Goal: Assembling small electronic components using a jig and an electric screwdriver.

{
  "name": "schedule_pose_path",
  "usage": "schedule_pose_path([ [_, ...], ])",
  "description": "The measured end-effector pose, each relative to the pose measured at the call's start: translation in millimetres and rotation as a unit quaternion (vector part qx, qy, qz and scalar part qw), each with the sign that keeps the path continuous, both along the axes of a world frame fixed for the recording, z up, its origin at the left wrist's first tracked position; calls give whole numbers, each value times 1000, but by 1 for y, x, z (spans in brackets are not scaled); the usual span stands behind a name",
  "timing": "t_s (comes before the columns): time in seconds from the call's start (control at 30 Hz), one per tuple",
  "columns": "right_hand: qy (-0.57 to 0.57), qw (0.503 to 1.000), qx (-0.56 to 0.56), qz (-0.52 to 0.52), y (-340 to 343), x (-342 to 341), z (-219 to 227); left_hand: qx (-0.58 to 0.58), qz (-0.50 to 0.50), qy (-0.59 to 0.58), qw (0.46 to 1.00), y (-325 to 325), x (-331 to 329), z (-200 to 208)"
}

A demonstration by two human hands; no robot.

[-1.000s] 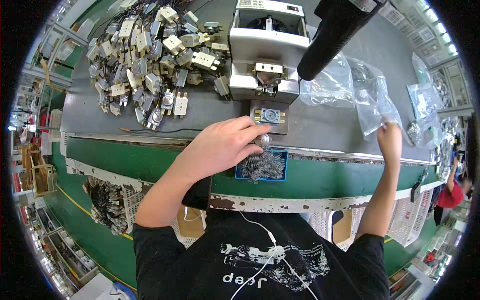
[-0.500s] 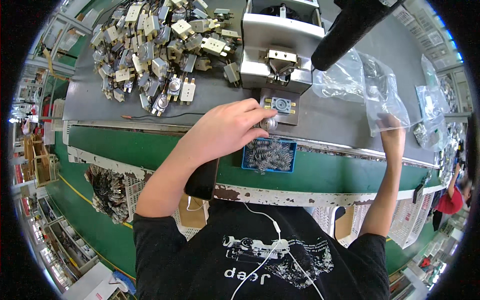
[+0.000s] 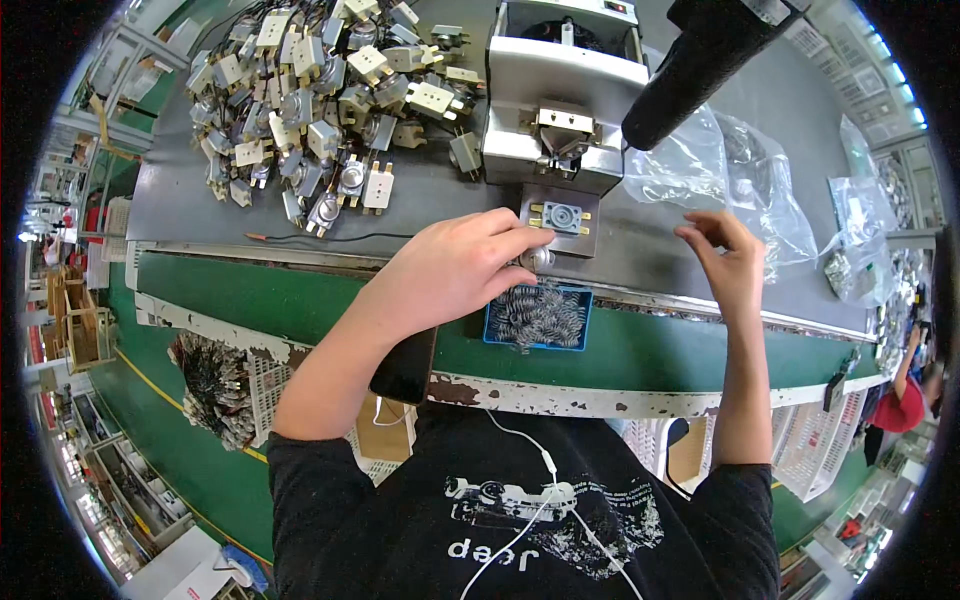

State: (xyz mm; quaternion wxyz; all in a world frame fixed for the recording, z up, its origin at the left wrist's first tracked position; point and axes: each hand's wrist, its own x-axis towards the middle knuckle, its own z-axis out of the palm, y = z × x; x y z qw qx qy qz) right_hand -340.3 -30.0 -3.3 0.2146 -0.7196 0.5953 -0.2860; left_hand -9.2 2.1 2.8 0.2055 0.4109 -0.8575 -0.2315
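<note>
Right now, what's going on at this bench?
A person's left hand holds a round, shiny part near the blue tray of coiled springs. The right hand is by clear plastic bags; whether it holds anything is hard to tell. A grey block with brass tabs sits on a plate before the machine.

Wired components (image 3: 323,140) on grey bench (image 3: 645,228)

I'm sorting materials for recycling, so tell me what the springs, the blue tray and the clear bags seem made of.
Springs: metal, probably steel; thin grey coils that glint.
Blue tray: likely plastic; evenly coloured rim.
Clear bags: probably thin plastic film, glossy; see-through, with creases and highlights.
</note>
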Motion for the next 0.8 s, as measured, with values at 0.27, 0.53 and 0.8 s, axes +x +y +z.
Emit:
schedule_pose_path([
  [0.27,-46,998,-10,37,-3,1,-9,12,3,-2,1000,-2,4,-4],
  [0.53,-222,974,42,28,1,12,-12,14,10,8,1000,-2,4,-3],
  [0.8,-277,955,82,63,6,12,-13,12,14,25,1000,-1,4,2],
])
